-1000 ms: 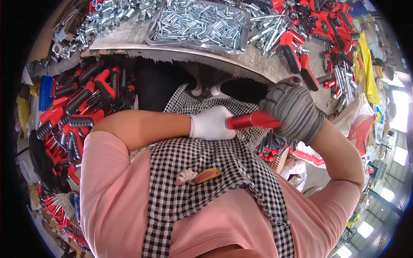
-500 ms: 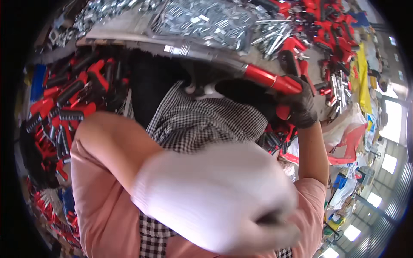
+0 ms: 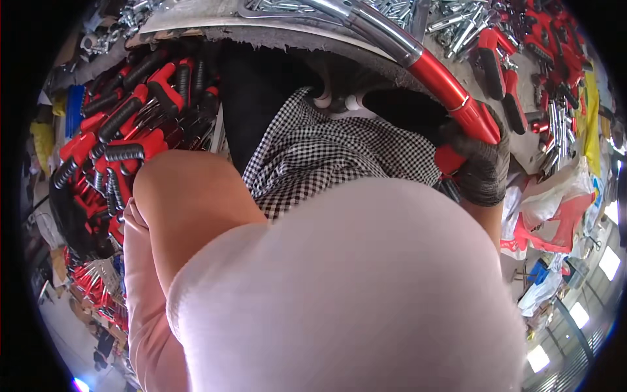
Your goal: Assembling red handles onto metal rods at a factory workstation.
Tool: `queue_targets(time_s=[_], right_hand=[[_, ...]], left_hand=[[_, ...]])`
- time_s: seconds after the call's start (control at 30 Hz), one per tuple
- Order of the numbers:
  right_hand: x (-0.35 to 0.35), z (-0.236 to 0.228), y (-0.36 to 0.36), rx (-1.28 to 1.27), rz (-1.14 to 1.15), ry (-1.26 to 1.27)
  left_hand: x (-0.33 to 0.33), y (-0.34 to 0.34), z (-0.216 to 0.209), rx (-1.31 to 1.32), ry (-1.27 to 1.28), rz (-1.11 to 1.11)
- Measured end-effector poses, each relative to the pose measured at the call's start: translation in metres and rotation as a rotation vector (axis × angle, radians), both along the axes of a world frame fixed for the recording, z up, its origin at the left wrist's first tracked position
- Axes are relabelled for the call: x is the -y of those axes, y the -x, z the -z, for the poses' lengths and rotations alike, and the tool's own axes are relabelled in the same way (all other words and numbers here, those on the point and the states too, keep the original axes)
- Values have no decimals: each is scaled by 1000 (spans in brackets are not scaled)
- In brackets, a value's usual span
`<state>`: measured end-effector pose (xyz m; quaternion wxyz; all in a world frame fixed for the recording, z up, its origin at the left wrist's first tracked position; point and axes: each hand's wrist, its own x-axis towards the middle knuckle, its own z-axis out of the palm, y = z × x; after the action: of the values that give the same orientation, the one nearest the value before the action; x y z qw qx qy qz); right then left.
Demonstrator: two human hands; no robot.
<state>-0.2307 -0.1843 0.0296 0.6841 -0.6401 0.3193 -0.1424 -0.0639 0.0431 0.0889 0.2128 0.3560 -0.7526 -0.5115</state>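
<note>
Our right hand [image 3: 480, 166], in a dark knit glove, has its grip wrapped tight round the red sleeve of a long tool [image 3: 450, 88] whose chromed shaft curves up and left over the edge of the worktop [image 3: 196, 16]; held low on the red part, the tool seems to us steadied like a lever, its far end resting over the worktop. Our left hand [image 3: 346, 287], in a white glove, is raised so close to the camera that it fills the lower half of the view as a blur, and we cannot tell whether its grip is spread or pressed together, nor whether it holds anything. Room is tight: the worktop's edge runs just above our checked apron [image 3: 326, 153], a heap of red-and-black handles [image 3: 124, 124] crowds the left side, more red handles [image 3: 499, 72] and loose silver bolts [image 3: 457, 23] lie on the worktop beside the shaft, and crumpled bags [image 3: 555, 202] sit to the right below it.
</note>
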Motion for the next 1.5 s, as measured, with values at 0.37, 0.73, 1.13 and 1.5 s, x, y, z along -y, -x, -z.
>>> queue_targets(time_s=[0.37, 0.73, 1.13, 1.5], right_hand=[[-43, -4, -20, 183, 17, -133], [-88, 4, -55, 214, -88, -277], [-92, 6, -62, 281, -154, -393], [-93, 51, -56, 249, -256, -827]], left_hand=[[36, -7, 60, -525, -116, -1316], [71, -26, 64, -906, 405, -1229], [64, -26, 61, -1081, 288, -1312], [45, -83, 29, -1595, 258, -1317]])
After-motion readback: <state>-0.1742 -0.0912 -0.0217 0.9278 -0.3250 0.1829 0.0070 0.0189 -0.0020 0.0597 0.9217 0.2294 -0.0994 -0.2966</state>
